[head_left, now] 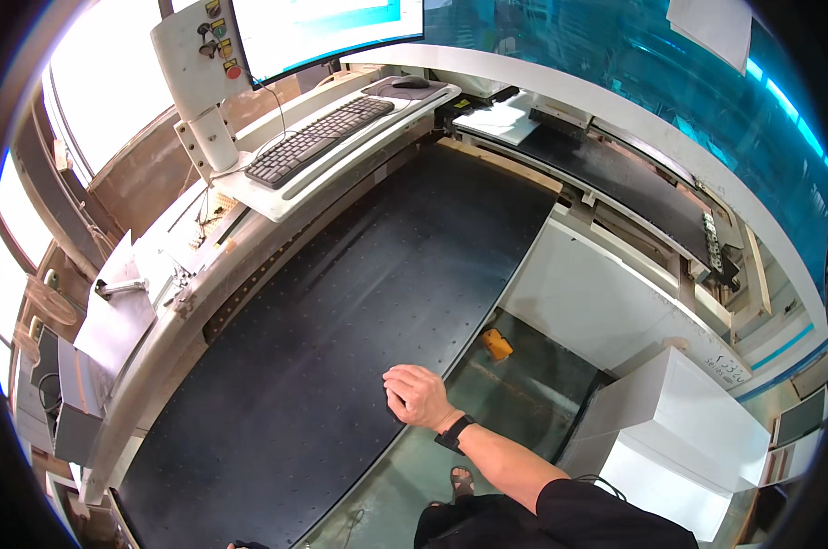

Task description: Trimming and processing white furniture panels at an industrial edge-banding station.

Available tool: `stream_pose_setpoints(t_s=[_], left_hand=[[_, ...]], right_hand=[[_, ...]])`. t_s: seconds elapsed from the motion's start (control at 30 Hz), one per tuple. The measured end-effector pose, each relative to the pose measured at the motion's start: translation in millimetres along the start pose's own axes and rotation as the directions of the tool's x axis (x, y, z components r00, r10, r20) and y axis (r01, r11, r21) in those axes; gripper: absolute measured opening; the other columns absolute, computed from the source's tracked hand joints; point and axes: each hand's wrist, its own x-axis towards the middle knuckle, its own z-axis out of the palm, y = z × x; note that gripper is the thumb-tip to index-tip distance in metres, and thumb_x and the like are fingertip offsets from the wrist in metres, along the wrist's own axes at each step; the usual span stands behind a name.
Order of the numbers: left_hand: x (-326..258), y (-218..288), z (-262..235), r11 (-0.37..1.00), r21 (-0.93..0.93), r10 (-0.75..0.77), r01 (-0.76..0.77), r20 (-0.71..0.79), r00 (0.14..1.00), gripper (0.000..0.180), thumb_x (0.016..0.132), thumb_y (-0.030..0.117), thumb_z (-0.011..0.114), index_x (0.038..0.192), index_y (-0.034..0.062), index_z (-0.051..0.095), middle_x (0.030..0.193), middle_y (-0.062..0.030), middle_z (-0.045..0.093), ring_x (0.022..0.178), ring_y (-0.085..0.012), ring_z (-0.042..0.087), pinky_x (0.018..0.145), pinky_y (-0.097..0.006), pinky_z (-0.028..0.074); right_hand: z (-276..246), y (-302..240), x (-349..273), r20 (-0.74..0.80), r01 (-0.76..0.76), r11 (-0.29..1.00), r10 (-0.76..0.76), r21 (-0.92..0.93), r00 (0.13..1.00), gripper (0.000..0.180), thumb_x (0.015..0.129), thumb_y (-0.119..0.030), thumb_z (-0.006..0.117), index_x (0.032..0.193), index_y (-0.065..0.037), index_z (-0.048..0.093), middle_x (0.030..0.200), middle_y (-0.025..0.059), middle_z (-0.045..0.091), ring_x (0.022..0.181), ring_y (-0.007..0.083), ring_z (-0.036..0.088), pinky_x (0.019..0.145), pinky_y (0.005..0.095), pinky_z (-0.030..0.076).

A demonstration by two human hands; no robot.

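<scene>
Worktop [340, 302], one broad black perforated bed, fills the middle. Beside it stand one monitor [327, 27], one stack of white boards [679, 430], one keyboard [318, 139] and one mouse [410, 82]. Right hand [416, 395] rests knuckles-up on the bed's near edge, fingers curled, holding nothing (left hand unseen). One yellow object [496, 344] lies on the floor nearby.

Bright windows [102, 82], teal glass wall [670, 82], greenish floor [524, 384]
</scene>
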Motion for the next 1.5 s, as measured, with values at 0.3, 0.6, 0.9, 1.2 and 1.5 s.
stream_pose_setpoints(t_s=[0.3,0.6,0.9,1.2,1.5], left_hand=[[2.6,3.8,-5.4,0.999,-0.022,0.034,-0.034,-0.019,0.999,0.025,0.091,0.017,0.058,0.092,0.0005,0.077,0.098,-0.02,0.075,0.092,-0.0392,0.068,0.089,-0.048,0.052],[1.9,-9.3,2.9,0.997,-0.02,0.068,-0.068,-0.042,0.997,0.022,0.091,0.017,0.06,0.094,0.0021,0.076,0.1,-0.0194,0.075,0.093,-0.0387,0.068,0.089,-0.048,0.052],[5.1,-1.7,-3.5,0.979,0.095,0.176,-0.182,0.072,0.982,0.021,0.089,0.017,0.061,0.094,0.0036,0.076,0.1,-0.0189,0.074,0.096,-0.038,0.068,0.091,-0.049,0.051],[15.5,-14.5,-2.7,0.95,0.038,0.299,-0.311,0.19,0.935,0.024,0.09,0.018,0.06,0.101,0.0026,0.074,0.107,-0.0183,0.073,0.101,-0.0387,0.066,0.093,-0.048,0.05],[13.2,-14.5,-0.6,0.975,0.012,0.22,-0.223,0.134,0.966,0.022,0.089,0.016,0.06,0.096,0.0021,0.075,0.102,-0.0185,0.074,0.095,-0.0391,0.066,0.089,-0.048,0.051]], right_hand=[[-4.4,-1.7,0.6,-0.002,0.015,1.0,-0.015,0.023,1.0,0.009,0.085,-0.013,0.071,0.082,-0.004,0.07,0.096,0.007,0.074,0.096,0.0261,0.072,0.087,0.0388,0.058],[-0.1,-0.8,0.6,-0.019,0.002,1.0,-0.002,0.008,1.0,0.009,0.085,-0.013,0.073,0.082,-0.006,0.07,0.094,0.006,0.073,0.094,0.0246,0.072,0.086,0.0379,0.058],[-2.2,3.0,-3.0,-0.013,-0.015,0.999,0.015,0.03,1.0,0.007,0.084,-0.011,0.072,0.085,-0.008,0.067,0.089,0.0041,0.069,0.09,0.0245,0.07,0.083,0.0382,0.057],[-7.4,-10.7,9.0,-0.027,-0.015,0.985,0.01,-0.174,1.0,0.015,0.084,-0.014,0.07,0.096,-0.005,0.069,0.101,0.0075,0.07,0.1,0.0286,0.067,0.096,0.0426,0.053],[1.5,-2.6,-2.6,-0.005,-0.069,0.997,0.069,-0.021,0.998,0.007,0.082,-0.009,0.069,0.086,-0.004,0.071,0.102,0.0085,0.074,0.104,0.0274,0.07,0.093,0.041,0.055]])
